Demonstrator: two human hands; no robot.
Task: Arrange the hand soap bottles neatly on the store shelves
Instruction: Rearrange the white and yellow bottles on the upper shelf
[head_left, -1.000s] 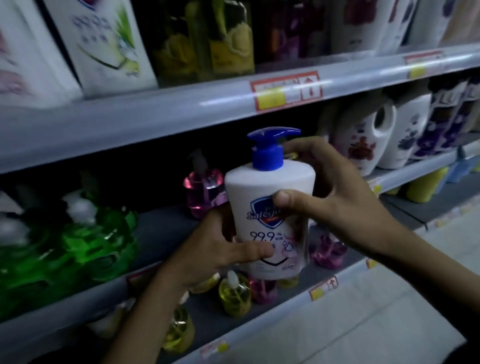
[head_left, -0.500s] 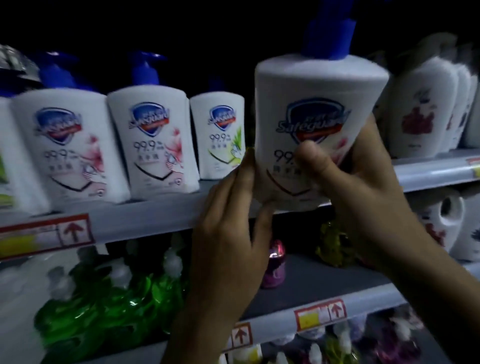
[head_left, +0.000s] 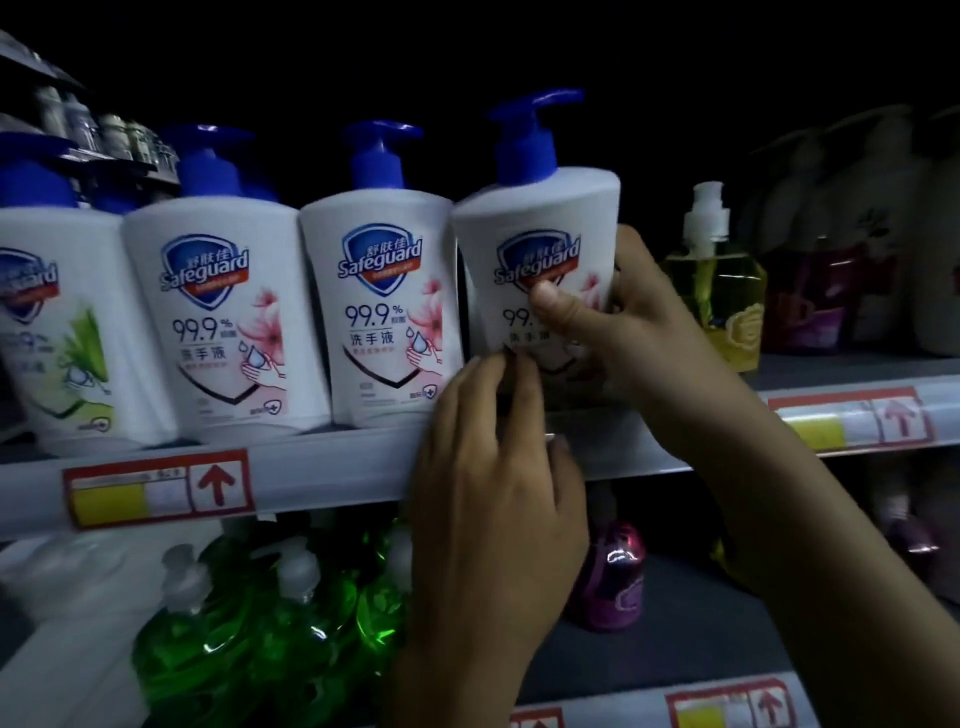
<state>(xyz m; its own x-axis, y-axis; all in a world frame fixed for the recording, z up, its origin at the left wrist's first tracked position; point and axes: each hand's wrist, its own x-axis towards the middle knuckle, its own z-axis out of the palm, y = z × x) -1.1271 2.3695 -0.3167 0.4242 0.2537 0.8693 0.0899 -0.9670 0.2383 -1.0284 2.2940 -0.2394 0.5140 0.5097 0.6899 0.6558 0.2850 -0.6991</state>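
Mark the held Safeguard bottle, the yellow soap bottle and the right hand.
held Safeguard bottle (head_left: 519, 218): head view, white shoulder.
yellow soap bottle (head_left: 722, 296): head view, clear body.
right hand (head_left: 639, 332): head view, thumb base.

The held bottle stands rightmost in the row on the shelf.

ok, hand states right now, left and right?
Left hand: open, straight fingers touching the bottle low on its front.
Right hand: closed round that bottle, thumb on its front.
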